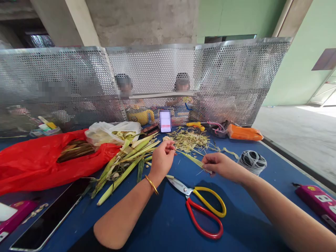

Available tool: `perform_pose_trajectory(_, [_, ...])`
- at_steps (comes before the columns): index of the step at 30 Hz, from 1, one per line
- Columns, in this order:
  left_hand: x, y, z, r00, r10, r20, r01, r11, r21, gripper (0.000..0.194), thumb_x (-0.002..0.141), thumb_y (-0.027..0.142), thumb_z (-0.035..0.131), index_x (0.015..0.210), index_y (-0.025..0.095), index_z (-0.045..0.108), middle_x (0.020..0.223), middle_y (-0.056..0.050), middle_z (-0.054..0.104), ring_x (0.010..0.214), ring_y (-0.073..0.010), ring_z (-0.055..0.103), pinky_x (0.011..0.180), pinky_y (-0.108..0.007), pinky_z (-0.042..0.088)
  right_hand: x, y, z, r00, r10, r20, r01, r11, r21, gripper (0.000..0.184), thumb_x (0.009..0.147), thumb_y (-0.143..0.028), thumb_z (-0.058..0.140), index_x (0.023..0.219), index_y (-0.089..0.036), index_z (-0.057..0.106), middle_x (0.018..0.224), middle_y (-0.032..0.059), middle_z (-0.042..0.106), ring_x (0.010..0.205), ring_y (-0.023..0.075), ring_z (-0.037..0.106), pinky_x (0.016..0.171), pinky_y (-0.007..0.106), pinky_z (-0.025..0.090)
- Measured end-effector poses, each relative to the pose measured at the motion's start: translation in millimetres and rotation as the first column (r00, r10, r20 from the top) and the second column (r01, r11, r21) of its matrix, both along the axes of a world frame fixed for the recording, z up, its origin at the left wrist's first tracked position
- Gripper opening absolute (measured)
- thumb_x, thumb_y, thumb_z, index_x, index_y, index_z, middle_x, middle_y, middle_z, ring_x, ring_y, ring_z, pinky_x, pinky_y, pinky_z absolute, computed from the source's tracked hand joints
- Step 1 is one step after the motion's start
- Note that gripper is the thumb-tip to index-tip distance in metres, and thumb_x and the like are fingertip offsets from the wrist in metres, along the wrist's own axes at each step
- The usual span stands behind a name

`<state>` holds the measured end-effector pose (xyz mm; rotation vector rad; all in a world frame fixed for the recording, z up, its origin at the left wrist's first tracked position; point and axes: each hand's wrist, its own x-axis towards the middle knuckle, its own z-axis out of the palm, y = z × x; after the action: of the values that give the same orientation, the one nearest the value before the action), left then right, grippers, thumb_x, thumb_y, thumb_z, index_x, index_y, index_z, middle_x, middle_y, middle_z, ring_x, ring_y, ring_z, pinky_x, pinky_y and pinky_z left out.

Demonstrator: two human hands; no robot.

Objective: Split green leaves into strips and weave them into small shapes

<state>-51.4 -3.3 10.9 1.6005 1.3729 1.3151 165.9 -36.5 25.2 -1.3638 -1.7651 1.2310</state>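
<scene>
My right hand (216,163) pinches a pale green leaf strip (193,160), which runs up and left toward my other hand. My left hand (163,157), with a gold bangle at the wrist, has its fingers curled together by the strip's far end; what lies in them, if anything, is hidden. Below the hands lie large scissors (185,190) with one yellow and one red handle, blades slightly apart. To the left is a heap of green stalks and leaves (126,164). Behind the hands spreads a pile of shredded leaf bits (190,140).
Red plastic bag (34,157), white plastic bag (105,131) and a dark tablet (55,213) lie left. A lit phone (165,120) stands before a perforated metal screen (154,66), people behind it. Twine ball (252,162), orange packet (244,133) and purple power strip (316,199) are right.
</scene>
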Motion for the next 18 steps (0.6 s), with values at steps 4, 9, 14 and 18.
perform_pose_trajectory(4, [10.4, -5.0, -5.6, 0.905, 0.167, 0.392, -0.056, 0.958, -0.28, 0.022, 0.079, 0.021, 0.057, 0.101, 0.017, 0.057, 0.092, -0.005, 0.065, 0.072, -0.012, 0.065, 0.065, -0.023, 0.05, -14.0, -1.8, -4.9, 0.986, -0.11, -0.122, 0.113, 0.993, 0.02, 0.017, 0.067, -0.035, 0.063, 0.063, -0.02, 0.056, 0.055, -0.0046, 0.058, 0.047, 0.0105, 0.053, 0.05, 0.024, 0.046])
perform_pose_trajectory(9, [23.0, -20.3, -8.3, 0.89, 0.002, 0.455, 0.194, 0.903, -0.383, 0.036, 0.067, 0.046, 0.071, 0.082, 0.014, 0.066, 0.085, -0.007, 0.069, 0.076, -0.0156, 0.065, 0.062, -0.023, 0.047, -37.8, -12.3, -20.2, 0.964, -0.137, -0.228, 0.142, 0.99, 0.008, 0.021, 0.071, -0.038, 0.061, 0.065, -0.021, 0.052, 0.056, -0.0044, 0.06, 0.045, 0.0101, 0.054, 0.049, 0.023, 0.044])
perform_pose_trajectory(14, [23.6, -23.0, -8.7, 0.906, -0.024, 0.422, 0.193, 0.912, -0.362, 0.023, 0.062, 0.034, 0.073, 0.07, 0.014, 0.066, 0.067, -0.002, 0.066, 0.06, -0.0121, 0.059, 0.057, -0.023, 0.045, -52.5, -24.3, -32.3, 0.987, -0.067, -0.146, 0.074, 0.996, 0.041, 0.026, 0.08, -0.039, 0.054, 0.062, -0.021, 0.049, 0.055, -0.0041, 0.059, 0.046, 0.0112, 0.055, 0.048, 0.023, 0.042])
perform_pose_trajectory(18, [23.7, -24.3, -10.4, 0.934, -0.074, 0.349, 0.2, 0.918, -0.342, 0.018, 0.068, 0.033, 0.064, 0.067, 0.015, 0.064, 0.06, 0.001, 0.061, 0.054, -0.0109, 0.053, 0.055, -0.024, 0.043, -43.0, -19.3, -27.2, 0.997, -0.079, -0.025, 0.083, 0.974, 0.211, 0.026, 0.079, -0.044, 0.059, 0.067, -0.02, 0.057, 0.057, -0.0031, 0.058, 0.054, 0.0124, 0.053, 0.051, 0.023, 0.041])
